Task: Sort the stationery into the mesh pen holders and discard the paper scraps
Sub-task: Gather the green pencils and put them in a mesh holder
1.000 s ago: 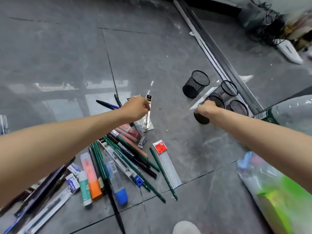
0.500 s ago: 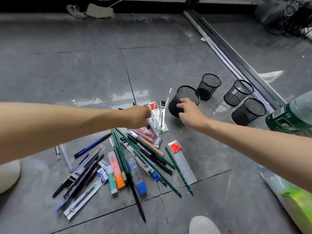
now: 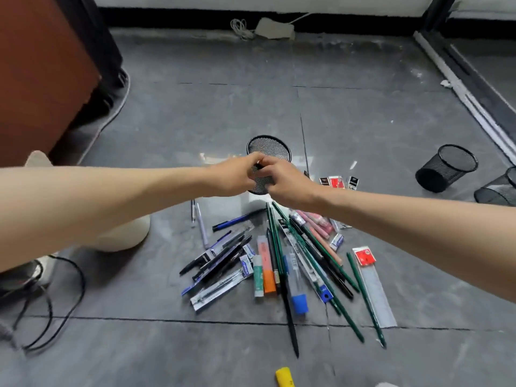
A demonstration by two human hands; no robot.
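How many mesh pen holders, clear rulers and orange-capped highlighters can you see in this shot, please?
Mesh pen holders: 3 (held holder in the right hand, free holder, edge-cut holder at the right border)
Clear rulers: 1
Orange-capped highlighters: 1
Total: 5

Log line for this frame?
right hand: grips mesh pen holder | left hand: at its rim, grip unclear | stationery pile: on floor

Left hand [image 3: 234, 177] and right hand [image 3: 287, 182] cover the near wall of the mesh pen holder [image 3: 269, 148]; the item at their fingertips is too small to identify. The rightmost mesh holder [image 3: 497, 191] and a yellow object [image 3: 284, 377] are cut off at the edges.
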